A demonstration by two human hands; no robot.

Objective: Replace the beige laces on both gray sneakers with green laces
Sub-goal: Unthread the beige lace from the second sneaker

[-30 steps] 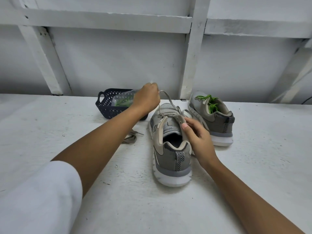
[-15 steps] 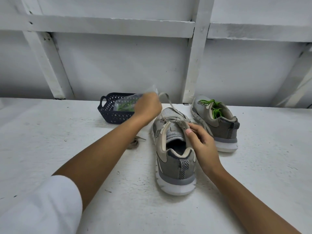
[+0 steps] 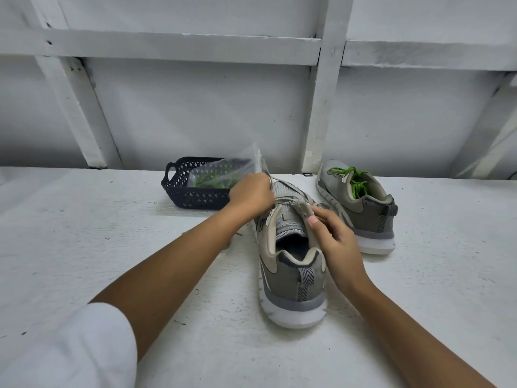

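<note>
The left hand [image 3: 251, 195] grips a beige lace [image 3: 265, 170] in curled fingers just above the near gray sneaker [image 3: 291, 278], whose eyelet flap the right hand [image 3: 337, 247] pinches, the green-laced sneaker [image 3: 369, 217] standing just beyond the right fingers and a dark basket [image 3: 181, 196] of bagged green laces [image 3: 212, 180] just behind the left ones.

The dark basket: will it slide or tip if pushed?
The dark basket looks like thin perforated plastic, so probably light and easy to slide. It sits low and wide, so tipping seems unlikely. The bag of green laces inside may shift.
</note>
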